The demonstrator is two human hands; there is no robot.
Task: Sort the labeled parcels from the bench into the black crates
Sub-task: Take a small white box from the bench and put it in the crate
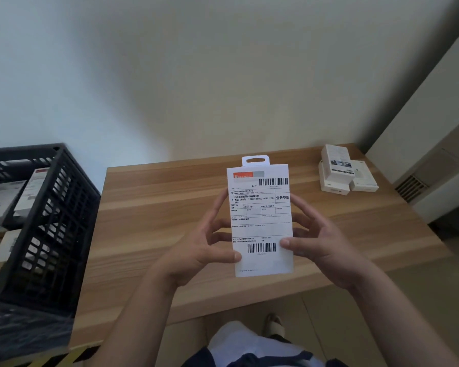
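Observation:
A flat white parcel with a shipping label, two barcodes and a hang tab is held upright above the wooden bench, label facing me. My left hand pinches its left edge, thumb on the front near the lower barcode. My right hand pinches the right edge the same way. A black slatted crate stands at the left with a few labeled parcels inside. Three small white boxes lie stacked at the bench's far right.
A pale wall runs behind the bench. A white unit with a vent grille stands at the right. Below the bench edge, my legs and a shoe show on the tiled floor.

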